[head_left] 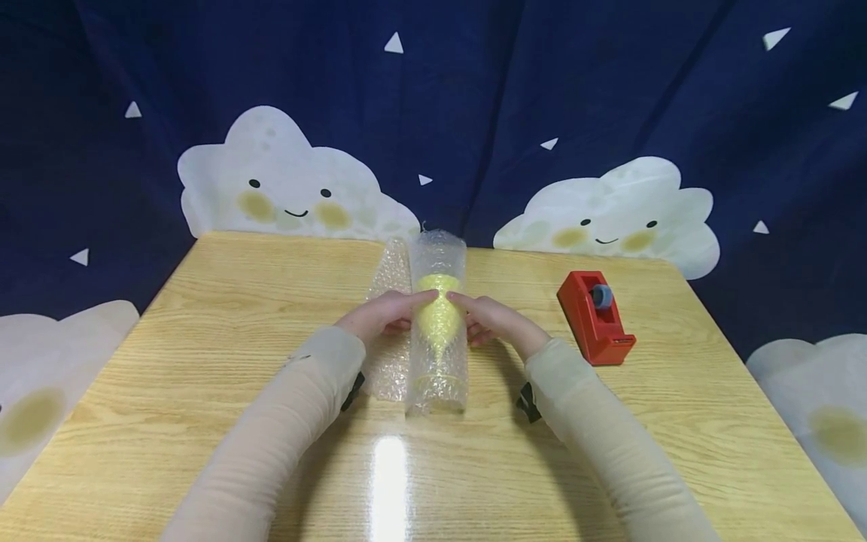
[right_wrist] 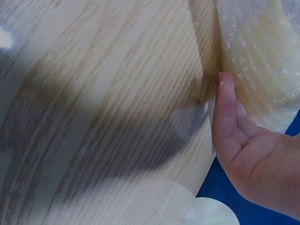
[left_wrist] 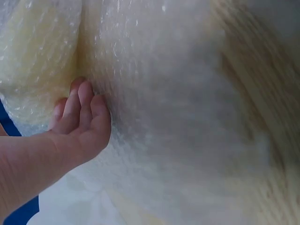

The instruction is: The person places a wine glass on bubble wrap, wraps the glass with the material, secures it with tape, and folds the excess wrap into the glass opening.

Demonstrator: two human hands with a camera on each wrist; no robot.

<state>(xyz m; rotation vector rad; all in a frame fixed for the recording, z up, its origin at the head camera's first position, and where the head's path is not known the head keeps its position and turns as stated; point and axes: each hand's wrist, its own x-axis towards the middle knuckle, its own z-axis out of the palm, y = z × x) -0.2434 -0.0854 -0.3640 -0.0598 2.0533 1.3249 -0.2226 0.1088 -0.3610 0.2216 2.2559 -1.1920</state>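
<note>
On the table lies a yellow goblet-shaped thing [head_left: 439, 320], seen through bubble wrap [head_left: 439, 252] rolled around it, its wide end pointing away from me. My left hand [head_left: 382, 312] holds the roll from the left, thumb on top and fingers along its side. From the right my right hand [head_left: 497, 322] holds it the same way, and the two thumbs come close together over the yellow part. A loose flap of bubble wrap [left_wrist: 140, 93] spreads out left of the roll, beneath the left hand. In the right wrist view, the fingertips [right_wrist: 226, 82] are tucked low against the wrapped side.
A red tape dispenser [head_left: 591, 320] with a blue-grey tape roll [head_left: 601, 296] stands to the right of the right hand. The wooden table [head_left: 257, 301] ends at the back against a dark blue curtain [head_left: 460, 98] with white clouds.
</note>
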